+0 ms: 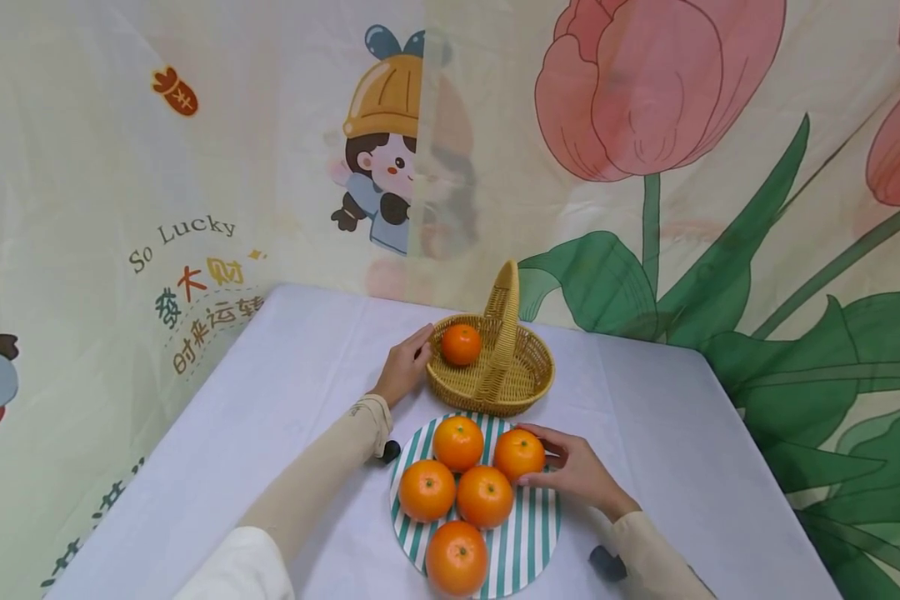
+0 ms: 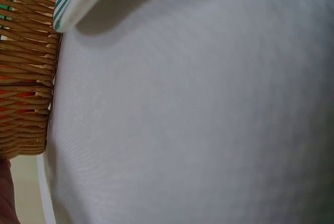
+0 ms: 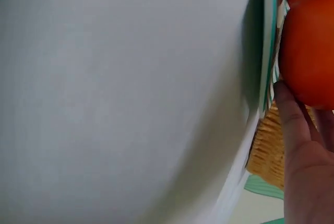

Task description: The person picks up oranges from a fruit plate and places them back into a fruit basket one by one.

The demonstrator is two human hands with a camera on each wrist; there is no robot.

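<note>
1. Across the rear and sides hangs a printed cloth backdrop (image 1: 285, 125): pink tulips (image 1: 660, 83) run off the edges of the head view, and a seam slices the cartoon figure (image 1: 390, 158), its other half just a faint ghost.
2. Below that spreads the white-covered table (image 1: 330, 358), its near edge cut off.
3. Pale sleeves (image 1: 315, 492) reach in, both leaving by the bottom of the picture.
4. And the round plate (image 1: 521, 533), green-and-white striped, much of its surface hidden by five oranges!
5. Just beyond it, the wicker basket (image 1: 461, 400), its upright handle (image 1: 504, 333) masking part of the floor. The left wrist view gets only a slice of weave.
6. Left hand (image 1: 405, 364): laid against the basket's left side, fingers fairly straight, thumb hard to make out; the left wrist view catches a mere sliver.
7. Right hand (image 1: 573, 471): thumb and fingers pinch the plate's right-hand orange (image 1: 517, 454), which the right wrist view crops at its edge.
8. Four other oranges (image 1: 484, 497) sit clustered on the plate; a lone orange (image 1: 461, 345) rests inside the basket, left of the handle.
9. Smallest, two dark objects (image 1: 607, 563) by the wrists, too indistinct to name.
</note>
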